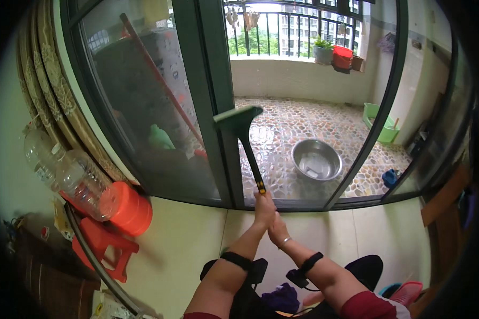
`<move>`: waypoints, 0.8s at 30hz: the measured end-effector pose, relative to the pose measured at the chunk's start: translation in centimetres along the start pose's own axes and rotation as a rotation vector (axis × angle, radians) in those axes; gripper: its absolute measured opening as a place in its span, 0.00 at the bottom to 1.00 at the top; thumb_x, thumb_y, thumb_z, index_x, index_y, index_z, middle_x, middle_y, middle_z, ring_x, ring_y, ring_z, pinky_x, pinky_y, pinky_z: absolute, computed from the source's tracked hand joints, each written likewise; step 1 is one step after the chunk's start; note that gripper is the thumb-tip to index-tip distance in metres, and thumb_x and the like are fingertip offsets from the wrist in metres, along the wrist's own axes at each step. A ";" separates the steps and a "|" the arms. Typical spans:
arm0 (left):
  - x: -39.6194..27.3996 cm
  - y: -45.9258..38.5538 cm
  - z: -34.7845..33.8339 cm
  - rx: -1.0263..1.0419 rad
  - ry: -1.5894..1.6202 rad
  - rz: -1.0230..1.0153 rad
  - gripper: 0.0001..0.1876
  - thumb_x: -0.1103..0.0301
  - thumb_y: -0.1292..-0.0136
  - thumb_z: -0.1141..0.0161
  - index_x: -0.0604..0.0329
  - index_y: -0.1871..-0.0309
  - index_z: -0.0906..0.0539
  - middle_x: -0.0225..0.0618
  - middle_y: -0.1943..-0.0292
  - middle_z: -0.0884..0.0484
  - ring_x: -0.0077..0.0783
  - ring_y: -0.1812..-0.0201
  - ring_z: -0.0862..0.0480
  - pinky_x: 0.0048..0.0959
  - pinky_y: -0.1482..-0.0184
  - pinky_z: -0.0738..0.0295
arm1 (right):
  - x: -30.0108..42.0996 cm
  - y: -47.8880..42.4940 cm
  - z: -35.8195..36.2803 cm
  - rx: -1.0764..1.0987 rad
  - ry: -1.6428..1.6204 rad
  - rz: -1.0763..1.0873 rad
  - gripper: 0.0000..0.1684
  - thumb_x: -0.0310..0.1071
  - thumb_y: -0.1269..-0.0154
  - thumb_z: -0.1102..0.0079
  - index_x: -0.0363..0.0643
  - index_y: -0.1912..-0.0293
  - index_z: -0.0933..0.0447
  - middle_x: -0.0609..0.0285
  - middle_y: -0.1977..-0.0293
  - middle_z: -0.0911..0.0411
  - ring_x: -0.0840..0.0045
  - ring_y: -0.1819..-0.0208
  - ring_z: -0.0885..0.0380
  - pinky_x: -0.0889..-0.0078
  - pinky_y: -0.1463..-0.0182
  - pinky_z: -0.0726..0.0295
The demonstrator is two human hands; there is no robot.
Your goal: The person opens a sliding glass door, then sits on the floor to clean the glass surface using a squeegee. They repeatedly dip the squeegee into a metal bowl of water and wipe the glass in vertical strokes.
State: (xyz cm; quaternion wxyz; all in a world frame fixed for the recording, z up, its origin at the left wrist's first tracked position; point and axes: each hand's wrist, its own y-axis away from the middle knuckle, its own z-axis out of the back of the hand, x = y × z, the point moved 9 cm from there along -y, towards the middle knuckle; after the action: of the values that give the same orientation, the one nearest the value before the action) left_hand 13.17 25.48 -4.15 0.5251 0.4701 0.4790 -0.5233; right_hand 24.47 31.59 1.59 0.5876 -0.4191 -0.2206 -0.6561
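Both my hands grip the black handle of a window squeegee (250, 143). Higher on the handle, just below its yellow marks, is my left hand (265, 208). My right hand (278, 231), with a bracelet at the wrist, closes around the lower end, touching the left. The wide squeegee head is raised in front of the dark door frame (223, 159) of a glass sliding door; whether it touches the frame I cannot tell. Left of that frame is a glass pane (143, 119), with a red pole showing behind it.
A metal basin (317, 160) with a pale item inside stands on the pebble-patterned floor beyond the door. At left are a red plastic stool (103, 243), a red bucket (131, 209) and large clear bottles (88, 183). A purple cloth (281, 298) lies near my legs.
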 end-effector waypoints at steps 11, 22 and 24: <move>4.1 7.6 -4.3 0.265 -0.242 0.359 0.15 0.63 0.40 0.50 0.67 0.59 0.34 0.42 0.74 0.25 0.37 0.76 0.21 0.39 0.75 0.24 | -6.2 8.0 4.0 0.038 0.186 -0.163 0.18 0.49 0.38 0.55 0.42 0.63 0.35 0.43 0.77 0.26 0.47 0.73 0.27 0.47 0.72 0.30; -19.3 7.2 -3.6 0.134 0.022 -0.534 0.14 0.65 0.36 0.52 0.61 0.51 0.32 0.38 0.72 0.24 0.31 0.70 0.24 0.30 0.67 0.29 | 4.1 -3.3 11.0 -0.403 -0.109 0.195 0.22 0.42 0.38 0.54 0.41 0.48 0.38 0.43 0.72 0.25 0.45 0.66 0.27 0.54 0.66 0.27; -17.5 6.2 -4.0 0.164 -0.094 -0.420 0.15 0.65 0.36 0.52 0.61 0.50 0.33 0.43 0.71 0.23 0.39 0.69 0.22 0.34 0.67 0.28 | 1.9 -3.4 9.3 -0.301 -0.017 0.066 0.21 0.42 0.38 0.54 0.41 0.50 0.39 0.42 0.72 0.25 0.45 0.66 0.27 0.51 0.67 0.28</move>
State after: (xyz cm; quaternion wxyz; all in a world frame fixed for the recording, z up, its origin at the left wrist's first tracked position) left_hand 19.40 31.28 12.84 0.3865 0.3764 0.4970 -0.6797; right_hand 23.99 38.46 8.99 0.5376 -0.5152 -0.1108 -0.6583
